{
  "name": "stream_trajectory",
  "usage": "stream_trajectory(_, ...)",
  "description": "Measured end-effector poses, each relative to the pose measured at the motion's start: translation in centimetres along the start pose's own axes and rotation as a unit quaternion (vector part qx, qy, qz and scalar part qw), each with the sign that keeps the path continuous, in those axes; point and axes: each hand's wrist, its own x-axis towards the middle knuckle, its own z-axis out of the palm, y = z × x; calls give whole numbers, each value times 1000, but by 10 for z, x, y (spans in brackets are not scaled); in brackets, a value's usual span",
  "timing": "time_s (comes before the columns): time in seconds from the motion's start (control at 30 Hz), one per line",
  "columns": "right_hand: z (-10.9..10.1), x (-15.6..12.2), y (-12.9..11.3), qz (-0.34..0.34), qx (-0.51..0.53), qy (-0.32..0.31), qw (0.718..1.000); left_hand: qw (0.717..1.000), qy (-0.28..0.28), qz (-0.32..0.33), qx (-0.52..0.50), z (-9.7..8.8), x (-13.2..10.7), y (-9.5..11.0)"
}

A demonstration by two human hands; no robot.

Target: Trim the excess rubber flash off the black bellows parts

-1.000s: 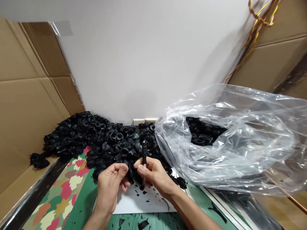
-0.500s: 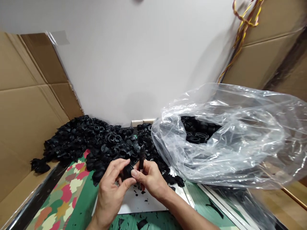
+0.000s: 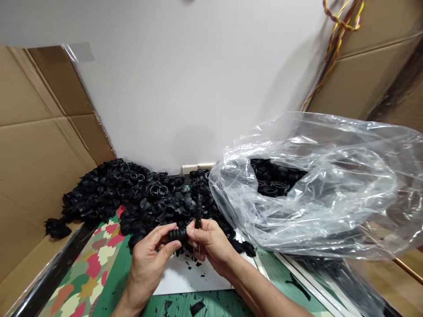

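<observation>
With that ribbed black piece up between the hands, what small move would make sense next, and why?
Perhaps tilt the slim dark tool so its lower end meets the ribbed black piece: the left hand holds that piece, the right hand grips the tool, and the tool points down toward the white board, where small black scraps lie.

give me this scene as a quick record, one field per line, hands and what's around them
left hand: fingers and thumb around a ribbed black part
right hand: gripping a slim black-handled tool, fingertips at the part's right end
behind hands: heap of black parts
below hands: white sheet on a green surface, black scraps on both
right side: clear plastic bag, more black pieces showing inside
left side: cardboard, patterned sheet
</observation>
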Motion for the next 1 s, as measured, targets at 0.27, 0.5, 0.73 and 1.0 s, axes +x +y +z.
stream_trajectory(0.27, -2, 4, -1, 60, 25, 23, 998, 998, -1, 20, 54, 1, -1, -6)
stream_trajectory(0.5, -1, 4, 1, 63, 22, 22, 998, 995, -1, 59, 81, 0, -4, -10)
stream_trajectory(0.73, -3, 4, 3, 63, 17, 4, 998, 995, 12, 58, 78, 2, -5, -8)
stream_trajectory(1.0, -4, 5, 2, 68, 22, 6, 997, 996, 11, 52, 71, 4, -5, -13)
